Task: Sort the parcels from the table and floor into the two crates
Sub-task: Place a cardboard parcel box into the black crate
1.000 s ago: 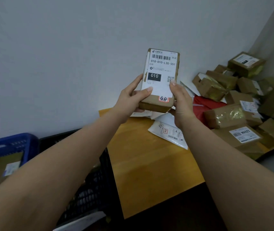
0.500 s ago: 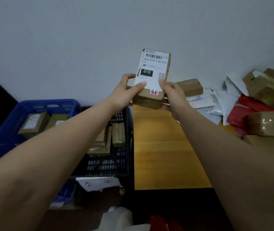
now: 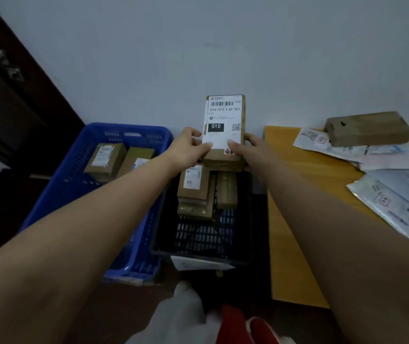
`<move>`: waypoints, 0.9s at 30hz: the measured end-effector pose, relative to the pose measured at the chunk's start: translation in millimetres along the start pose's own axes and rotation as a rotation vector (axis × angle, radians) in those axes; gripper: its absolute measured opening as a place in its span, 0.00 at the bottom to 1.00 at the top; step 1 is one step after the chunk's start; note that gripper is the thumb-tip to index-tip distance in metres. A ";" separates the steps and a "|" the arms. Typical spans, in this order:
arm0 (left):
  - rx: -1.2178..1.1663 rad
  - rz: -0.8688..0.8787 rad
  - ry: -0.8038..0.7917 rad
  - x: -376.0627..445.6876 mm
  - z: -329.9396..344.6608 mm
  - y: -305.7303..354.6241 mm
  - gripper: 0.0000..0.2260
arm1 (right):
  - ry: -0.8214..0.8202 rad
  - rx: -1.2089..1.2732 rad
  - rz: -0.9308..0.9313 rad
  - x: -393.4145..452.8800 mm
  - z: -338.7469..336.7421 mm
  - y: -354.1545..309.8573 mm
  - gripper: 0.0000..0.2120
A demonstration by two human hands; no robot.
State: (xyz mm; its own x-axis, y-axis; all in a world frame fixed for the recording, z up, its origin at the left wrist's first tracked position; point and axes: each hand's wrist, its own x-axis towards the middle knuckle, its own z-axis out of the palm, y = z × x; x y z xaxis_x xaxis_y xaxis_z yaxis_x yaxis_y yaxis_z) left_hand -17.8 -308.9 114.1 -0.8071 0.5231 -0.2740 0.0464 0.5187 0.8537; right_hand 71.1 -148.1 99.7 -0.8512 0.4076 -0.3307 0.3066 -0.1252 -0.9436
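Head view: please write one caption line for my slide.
Both hands, left and right, hold a labelled parcel above the black crate.

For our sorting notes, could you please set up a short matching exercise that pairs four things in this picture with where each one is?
Things:
1. labelled box
2. blue crate
3. black crate
4. brown box

Places:
A. on the wooden table, lying on envelopes
B. on the floor, furthest left
C. between the left hand and right hand
D. on the floor, beside the table

Pairs: 1-C, 2-B, 3-D, 4-A
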 end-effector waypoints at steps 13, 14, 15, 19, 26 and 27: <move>0.151 -0.130 -0.473 91.4 5.1 -117.7 0.21 | 0.276 -0.225 0.278 81.4 55.8 122.5 0.22; 0.160 -0.143 -0.479 101.2 10.8 -122.7 0.21 | 0.282 -0.248 0.312 91.1 54.8 130.1 0.21; 0.177 -0.149 -0.488 111.7 17.4 -128.6 0.22 | 0.293 -0.278 0.334 100.6 53.7 137.6 0.20; 0.264 -0.161 -0.524 158.0 47.9 -157.4 0.23 | 0.352 -0.382 0.412 146.6 46.1 169.6 0.28; 0.363 -0.147 -0.585 223.0 97.1 -210.6 0.26 | 0.265 -0.436 0.555 217.1 37.4 236.0 0.28; 0.367 -0.149 -0.594 229.3 101.9 -219.1 0.26 | 0.255 -0.439 0.563 224.7 36.6 245.6 0.28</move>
State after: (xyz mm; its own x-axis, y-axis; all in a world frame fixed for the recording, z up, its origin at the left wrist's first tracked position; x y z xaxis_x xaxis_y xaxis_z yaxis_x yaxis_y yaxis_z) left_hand -153.1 -233.8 -180.9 -0.3683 0.6548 -0.6600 0.2399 0.7528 0.6130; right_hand -60.4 -120.4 -207.0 -0.4075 0.5916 -0.6957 0.8526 -0.0264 -0.5219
